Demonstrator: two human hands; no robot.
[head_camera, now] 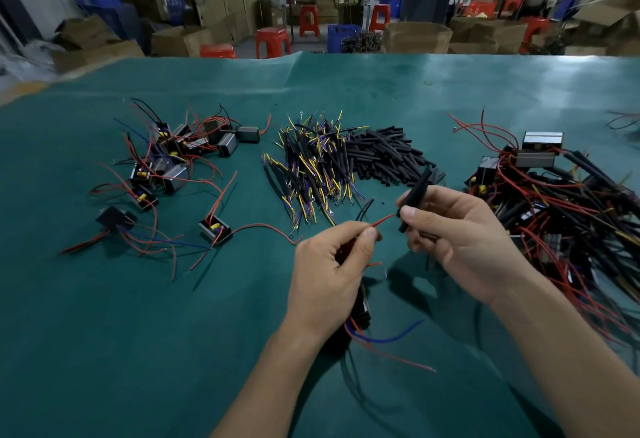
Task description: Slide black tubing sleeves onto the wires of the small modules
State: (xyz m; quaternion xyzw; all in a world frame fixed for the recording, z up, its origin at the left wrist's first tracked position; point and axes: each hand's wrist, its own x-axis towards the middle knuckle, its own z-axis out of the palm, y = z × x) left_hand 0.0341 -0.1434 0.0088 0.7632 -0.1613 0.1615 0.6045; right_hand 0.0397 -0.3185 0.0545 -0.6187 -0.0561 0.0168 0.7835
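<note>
Two hands over green mat [104,333]. Left hand [329,275] pinches red wire [382,220] between thumb and forefinger; free wire end pokes out beyond fingertips toward right hand. Small module [362,307] hangs below left palm, blue wire [391,335] trailing from it. Right hand [460,236] fingers curled round black tubing sleeve [414,200], sleeve's lower mouth just beside wire tip, touching or not unclear. Loose sleeve pile [388,157] beyond right fingertips; unsleeved modules [180,160] well left of left fingers.
</note>
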